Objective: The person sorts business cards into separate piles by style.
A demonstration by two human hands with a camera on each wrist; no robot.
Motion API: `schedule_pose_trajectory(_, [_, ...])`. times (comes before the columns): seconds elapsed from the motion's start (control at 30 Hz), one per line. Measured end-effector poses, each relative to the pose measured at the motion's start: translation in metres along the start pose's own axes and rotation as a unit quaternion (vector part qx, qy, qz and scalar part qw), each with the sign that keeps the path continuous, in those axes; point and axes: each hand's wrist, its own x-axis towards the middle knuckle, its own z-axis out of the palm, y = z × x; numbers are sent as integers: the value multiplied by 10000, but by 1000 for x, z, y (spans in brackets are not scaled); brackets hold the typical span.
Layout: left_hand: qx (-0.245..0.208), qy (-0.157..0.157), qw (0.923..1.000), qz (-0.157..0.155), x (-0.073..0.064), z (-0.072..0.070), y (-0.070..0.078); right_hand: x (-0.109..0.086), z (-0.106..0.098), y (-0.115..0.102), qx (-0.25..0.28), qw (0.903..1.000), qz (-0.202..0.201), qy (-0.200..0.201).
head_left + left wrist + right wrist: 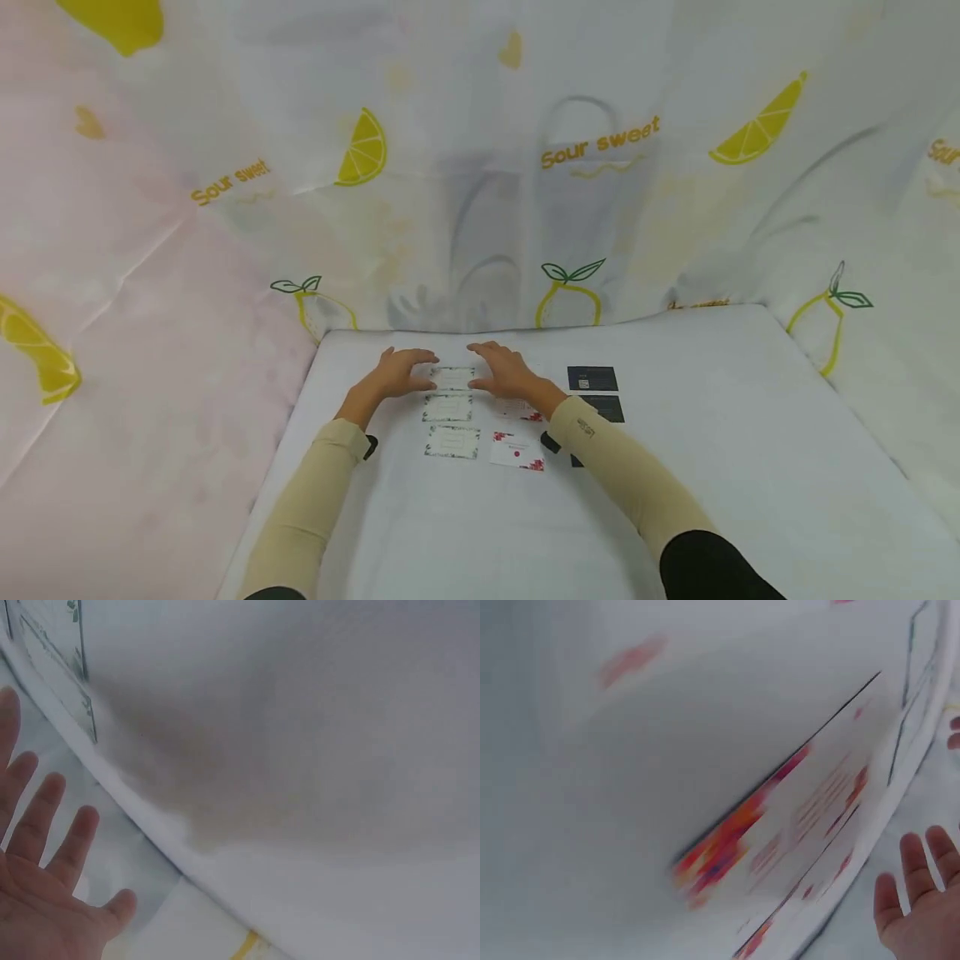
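Note:
My left hand (399,372) hovers at the left end of the farthest white card with a leafy border (453,380), its fingers spread and nothing held. Opposite, at that card's right end, my right hand (508,372) is also spread and holds nothing. Two similar leafy-bordered cards, a middle one (447,408) and a nearer one (453,442), lie below it in a column. In the right wrist view, a card with red and orange flowers (810,802) lies flat beside my right fingers (917,870).
A red-cornered card (517,451) lies in a second column; the one beyond it is partly covered by my right wrist. Farther right are dark cards, a far one (592,379) and a second (609,408); my forearm hides most of a third. A lemon-print cloth (420,233) hangs behind the white table (420,525).

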Motion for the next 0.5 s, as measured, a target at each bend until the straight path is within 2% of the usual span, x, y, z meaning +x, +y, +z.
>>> schedule_pose_trajectory(0.1, [-179,-119,9996,-170,0,0,-3,10,6,-9,934,9952,231,-162])
schedule_pose_trajectory(0.2, [-503,-233,9977,-379,0,3,-6,17,13,-13,1374,9895,408,-183])
schedule_pose_trajectory(0.33, [-796,-245,9952,-511,3,5,-10,26,21,-13,1250,9912,435,3])
schedule_pose_trajectory(0.5, [-849,-293,9940,-627,11,6,-9,34,29,-16,738,9953,625,34])
